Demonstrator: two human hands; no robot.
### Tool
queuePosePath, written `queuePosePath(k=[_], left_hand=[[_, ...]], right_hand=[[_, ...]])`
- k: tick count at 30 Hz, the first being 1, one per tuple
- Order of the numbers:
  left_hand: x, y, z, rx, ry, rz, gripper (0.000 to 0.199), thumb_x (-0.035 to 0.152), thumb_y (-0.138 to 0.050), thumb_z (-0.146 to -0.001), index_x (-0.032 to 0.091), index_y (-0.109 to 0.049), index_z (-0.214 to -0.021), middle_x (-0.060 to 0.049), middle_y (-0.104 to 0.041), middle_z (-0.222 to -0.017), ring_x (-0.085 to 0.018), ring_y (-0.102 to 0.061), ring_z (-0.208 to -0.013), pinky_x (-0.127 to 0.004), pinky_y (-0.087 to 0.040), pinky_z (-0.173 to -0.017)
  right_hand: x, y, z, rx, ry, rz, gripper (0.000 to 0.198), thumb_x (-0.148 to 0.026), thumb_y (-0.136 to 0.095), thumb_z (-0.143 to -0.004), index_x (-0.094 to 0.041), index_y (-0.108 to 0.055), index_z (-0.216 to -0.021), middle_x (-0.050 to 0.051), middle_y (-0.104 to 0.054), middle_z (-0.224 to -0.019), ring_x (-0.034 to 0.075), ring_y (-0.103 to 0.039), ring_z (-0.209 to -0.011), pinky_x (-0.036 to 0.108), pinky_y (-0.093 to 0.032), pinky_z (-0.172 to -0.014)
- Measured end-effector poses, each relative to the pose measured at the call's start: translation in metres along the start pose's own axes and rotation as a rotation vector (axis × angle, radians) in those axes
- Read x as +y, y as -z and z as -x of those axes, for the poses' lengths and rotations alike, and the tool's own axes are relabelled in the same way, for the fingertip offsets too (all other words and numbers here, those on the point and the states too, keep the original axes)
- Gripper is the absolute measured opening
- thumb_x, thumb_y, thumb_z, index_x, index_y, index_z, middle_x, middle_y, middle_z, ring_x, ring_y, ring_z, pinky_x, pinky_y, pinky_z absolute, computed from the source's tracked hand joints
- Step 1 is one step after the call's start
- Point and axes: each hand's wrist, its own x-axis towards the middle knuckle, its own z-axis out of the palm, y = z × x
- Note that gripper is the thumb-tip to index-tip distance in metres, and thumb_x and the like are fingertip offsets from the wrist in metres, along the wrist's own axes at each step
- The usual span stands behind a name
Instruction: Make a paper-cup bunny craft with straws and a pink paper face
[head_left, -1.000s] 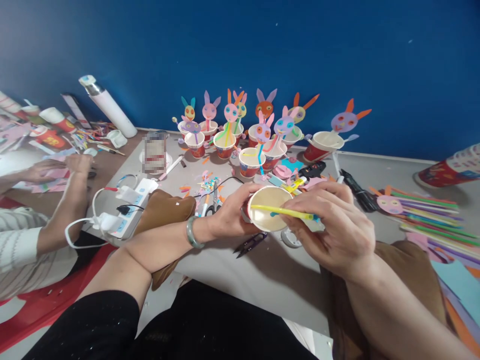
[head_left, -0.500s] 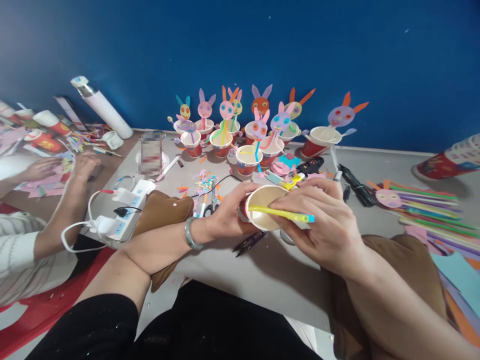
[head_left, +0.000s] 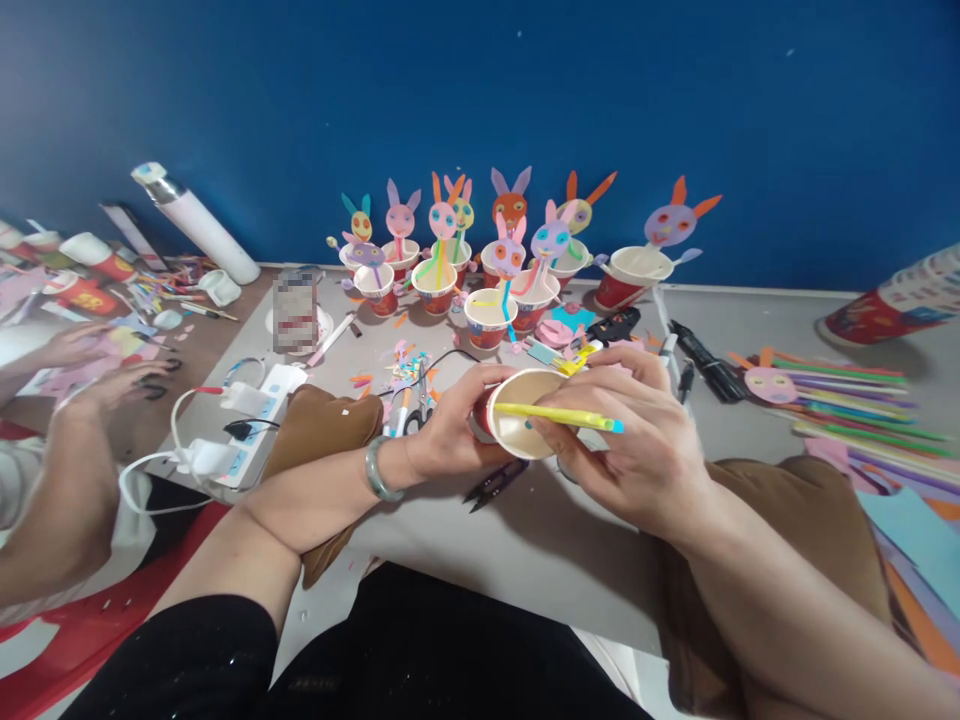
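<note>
Right hand [head_left: 630,440], right of centre: thumb and fingers closed on the straw [head_left: 540,411]. Left hand [head_left: 454,425], centre: curled around the cup [head_left: 517,388]. Cup, centre of frame, mouth tilted toward the viewer: red outside, cream within; any lettering hidden by the hand. Straw, across the cup's mouth: slender, yellow, light-blue at its right end.
</note>
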Motion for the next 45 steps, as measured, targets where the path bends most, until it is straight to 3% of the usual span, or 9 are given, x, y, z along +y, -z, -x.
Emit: queuePosePath(k=[15, 20, 26, 35, 45], left_hand=[[0.002, 0.003, -0.003, -0.016, -0.025, -0.019, 0.068, 0.046, -0.08, -0.077, 0.022, -0.047, -0.132, -0.011, -0.062, -0.121, -0.023, -0.065, -0.108, -0.038, -0.055, -0.093], [-0.001, 0.002, -0.003, 0.01, -0.061, 0.024, 0.07, 0.04, -0.084, -0.074, 0.019, -0.05, -0.131, -0.012, -0.063, -0.12, -0.022, -0.065, -0.109, -0.037, -0.054, -0.095], [-0.003, 0.002, 0.0, -0.031, 0.027, 0.009, 0.071, 0.043, -0.083, -0.074, 0.022, -0.047, -0.132, -0.011, -0.062, -0.123, -0.023, -0.064, -0.109, -0.038, -0.053, -0.095], [-0.005, 0.0, 0.003, -0.03, 0.049, 0.036, 0.071, 0.036, -0.085, -0.071, 0.023, -0.049, -0.131, -0.01, -0.063, -0.121, -0.022, -0.064, -0.106, -0.037, -0.054, -0.093], [-0.007, -0.001, 0.006, -0.034, 0.13, -0.052, 0.071, 0.038, -0.087, -0.069, 0.022, -0.051, -0.128, -0.01, -0.065, -0.119, -0.022, -0.065, -0.104, -0.036, -0.053, -0.091]], right_hand=[[-0.002, 0.002, -0.001, 0.022, 0.01, 0.011, 0.013, -0.015, -0.06, -0.087, -0.024, -0.056, -0.095, 0.0, -0.069, -0.075, 0.019, -0.063, -0.068, 0.049, -0.049, -0.089], [-0.002, 0.002, -0.001, 0.036, 0.007, -0.001, 0.01, -0.015, -0.061, -0.087, -0.024, -0.058, -0.091, 0.0, -0.07, -0.074, 0.019, -0.063, -0.067, 0.048, -0.049, -0.09], [-0.001, 0.001, 0.0, -0.008, -0.002, 0.007, 0.011, -0.017, -0.062, -0.087, -0.024, -0.058, -0.095, 0.001, -0.07, -0.075, 0.02, -0.062, -0.069, 0.049, -0.048, -0.091], [0.0, -0.001, 0.002, -0.092, -0.058, -0.028, 0.005, -0.019, -0.059, -0.092, -0.022, -0.06, -0.088, 0.002, -0.068, -0.076, 0.018, -0.063, -0.071, 0.046, -0.046, -0.092], [0.009, -0.01, 0.007, -0.1, -0.102, -0.026, 0.007, -0.024, -0.06, -0.092, -0.022, -0.062, -0.086, 0.002, -0.069, -0.076, 0.017, -0.063, -0.069, 0.046, -0.048, -0.092]])
